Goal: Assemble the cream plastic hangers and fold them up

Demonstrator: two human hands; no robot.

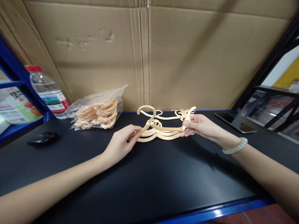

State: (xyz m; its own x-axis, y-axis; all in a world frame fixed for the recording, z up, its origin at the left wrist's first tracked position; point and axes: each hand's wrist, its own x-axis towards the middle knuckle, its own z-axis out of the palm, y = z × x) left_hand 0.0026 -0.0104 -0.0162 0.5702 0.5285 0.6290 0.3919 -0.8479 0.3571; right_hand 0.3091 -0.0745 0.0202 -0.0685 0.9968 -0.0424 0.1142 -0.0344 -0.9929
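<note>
A cream-coloured hanger (167, 128) with a curved hook is held up above the black tabletop (149, 177). My left hand (122, 141) pinches its left arm. At the other end, my right hand (198, 126) has its fingers closed round the right arm, beside a small cream piece (192, 110) that sticks up by the thumb. Several similar hangers (147, 138) lie behind and below the held one, partly hidden by it. Farther back are another slim cream hanger (167, 118) and a cluster of small cream pieces (184, 112).
A clear plastic bag (98, 113) of cream parts lies at the back left, near a water bottle (50, 93) and a black mouse (43, 138). A phone (234, 123) rests at the right. Cardboard (187, 56) stands along the back edge.
</note>
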